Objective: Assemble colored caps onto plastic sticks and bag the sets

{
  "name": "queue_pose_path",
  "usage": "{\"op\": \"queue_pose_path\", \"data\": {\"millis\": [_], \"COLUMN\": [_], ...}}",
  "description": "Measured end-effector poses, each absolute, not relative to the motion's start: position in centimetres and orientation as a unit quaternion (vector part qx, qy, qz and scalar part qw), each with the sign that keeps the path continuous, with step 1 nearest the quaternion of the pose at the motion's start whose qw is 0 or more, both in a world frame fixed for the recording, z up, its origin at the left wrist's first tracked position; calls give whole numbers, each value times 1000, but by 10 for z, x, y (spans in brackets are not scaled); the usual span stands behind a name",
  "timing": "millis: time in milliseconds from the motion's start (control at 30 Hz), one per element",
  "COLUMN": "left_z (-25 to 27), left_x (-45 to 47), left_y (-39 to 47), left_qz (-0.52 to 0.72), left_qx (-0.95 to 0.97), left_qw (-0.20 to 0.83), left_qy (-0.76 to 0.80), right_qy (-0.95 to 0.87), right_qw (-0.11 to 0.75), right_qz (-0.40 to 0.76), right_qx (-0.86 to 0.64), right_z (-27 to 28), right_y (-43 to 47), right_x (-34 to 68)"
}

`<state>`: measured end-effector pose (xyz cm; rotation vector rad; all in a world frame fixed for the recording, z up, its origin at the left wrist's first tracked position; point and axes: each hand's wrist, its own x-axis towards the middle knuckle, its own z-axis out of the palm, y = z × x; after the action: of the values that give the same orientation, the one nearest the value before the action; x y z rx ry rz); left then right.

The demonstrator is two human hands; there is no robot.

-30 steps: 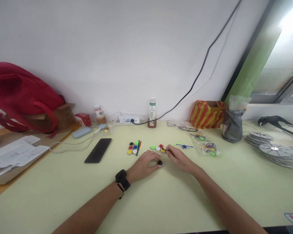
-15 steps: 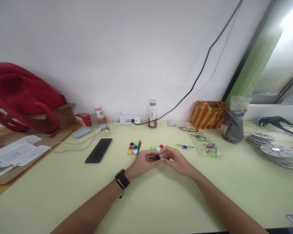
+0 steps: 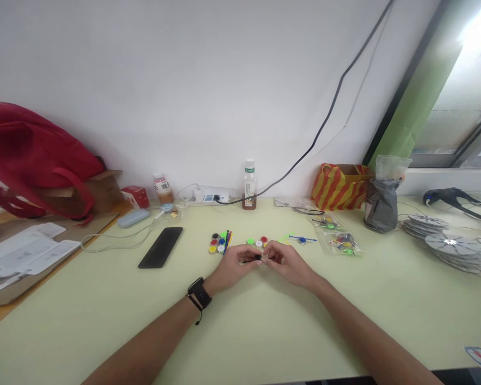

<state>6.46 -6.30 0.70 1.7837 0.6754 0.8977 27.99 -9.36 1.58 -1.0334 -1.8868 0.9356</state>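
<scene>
My left hand [image 3: 234,263], with a black watch on its wrist, pinches a small black arrow spinner [image 3: 258,257], mostly hidden by the fingers. Against it, my right hand [image 3: 286,262] is closed in a pinch at the spinner's right side; a small pale or clear bit shows at its fingertips, too small to name. Just beyond the hands lie round discs in green, white and red [image 3: 263,239]. To the left is a group of coloured discs [image 3: 214,243] beside a bundle of coloured arrow pointers [image 3: 228,241]. A blue arrow spinner [image 3: 302,240] rests to the right.
A phone [image 3: 161,247] lies at left. Bags of spinner parts [image 3: 344,244] sit at right, near stacked grey discs [image 3: 455,251]. Along the wall stand a bottle [image 3: 249,184], a power strip [image 3: 209,198], a striped bag [image 3: 339,187] and a grey bag [image 3: 381,206].
The black spinner has turned a little between my fingers, and less of it shows. Both hands stay together in nearly the same place. The view has shifted slightly.
</scene>
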Motion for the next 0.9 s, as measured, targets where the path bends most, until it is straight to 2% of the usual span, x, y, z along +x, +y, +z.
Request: {"op": "queue_pose_path", "data": {"millis": [467, 767, 900], "left_z": [12, 13, 12], "left_x": [63, 62, 59], "left_y": [-64, -62, -57], "left_qz": [344, 351, 366], "left_qx": [776, 693, 664], "left_qw": [446, 570, 592], "left_qy": [283, 269, 274], "right_qy": [-742, -725, -700], "right_qw": [381, 400, 442], "right_qz": [376, 394, 370], "right_qx": [-404, -399, -423], "right_z": [15, 14, 12], "right_y": [-93, -88, -85], "right_x": [282, 284, 286]}}
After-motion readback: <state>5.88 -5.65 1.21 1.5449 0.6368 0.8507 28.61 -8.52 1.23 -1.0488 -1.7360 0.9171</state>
